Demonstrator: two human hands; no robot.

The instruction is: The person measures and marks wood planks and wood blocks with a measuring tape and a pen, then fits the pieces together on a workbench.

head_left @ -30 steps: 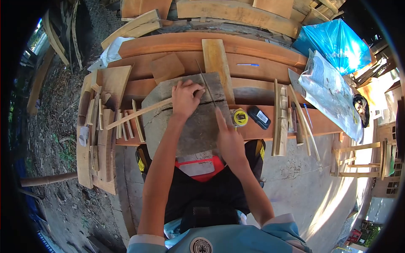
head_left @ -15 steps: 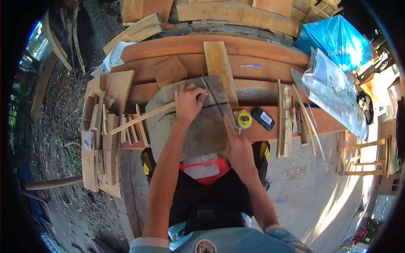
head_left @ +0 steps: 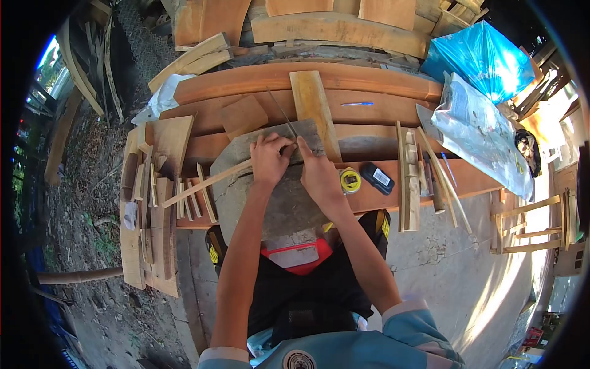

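A long thin wooden strip runs from the lower left up to my left hand, whose curled fingers press its right end on a grey block. My right hand is closed on the handle end of a thin dark blade, with the index finger stretched along it. The blade points up and left, past the block's far edge, and lies close beside my left fingertips. My right hand hides the handle.
Right of the block are a yellow tape measure, a black case and wooden strips. Wood pieces lie on a board at left. A tan plank lies beyond the block. A blue pen rests farther back.
My right hand has moved forward and left with the blade, nearer to my left hand. The blade reaches farther past the block. The camera view has shifted slightly.
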